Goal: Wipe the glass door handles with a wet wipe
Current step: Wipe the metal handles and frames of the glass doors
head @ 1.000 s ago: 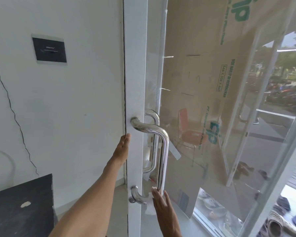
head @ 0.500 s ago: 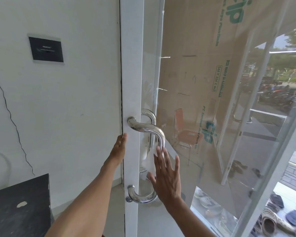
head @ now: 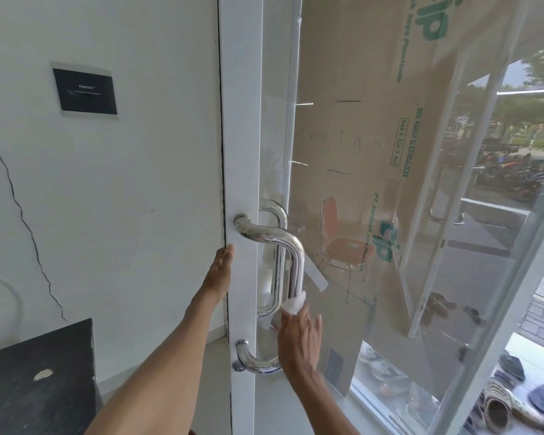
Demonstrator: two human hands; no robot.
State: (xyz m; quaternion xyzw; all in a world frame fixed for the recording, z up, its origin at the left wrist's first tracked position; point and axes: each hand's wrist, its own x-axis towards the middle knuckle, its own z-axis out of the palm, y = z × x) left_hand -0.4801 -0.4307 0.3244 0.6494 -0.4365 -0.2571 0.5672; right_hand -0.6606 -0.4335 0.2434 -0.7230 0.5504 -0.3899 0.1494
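Observation:
A chrome pull handle (head: 296,262) is fixed on the white frame (head: 242,152) of the glass door. A second, matching handle (head: 277,233) shows behind it through the glass. My right hand (head: 300,335) holds a bunched white wet wipe (head: 293,301) against the lower part of the near handle's upright bar, fingers pointing up. My left hand (head: 221,270) grips the frame's left edge just below the handle's upper mount, thumb in front, fingers hidden behind the edge.
A black box top (head: 38,381) sits at the lower left by the white wall. A black wall plate (head: 85,91) hangs above it. A cardboard sheet (head: 358,146) leans behind the glass. Shoes (head: 515,400) lie on the floor outside at lower right.
My right hand rose from the bottom of the bar toward its upper bend, then slid back down to the lower part with the wipe. My left hand stayed on the frame edge.

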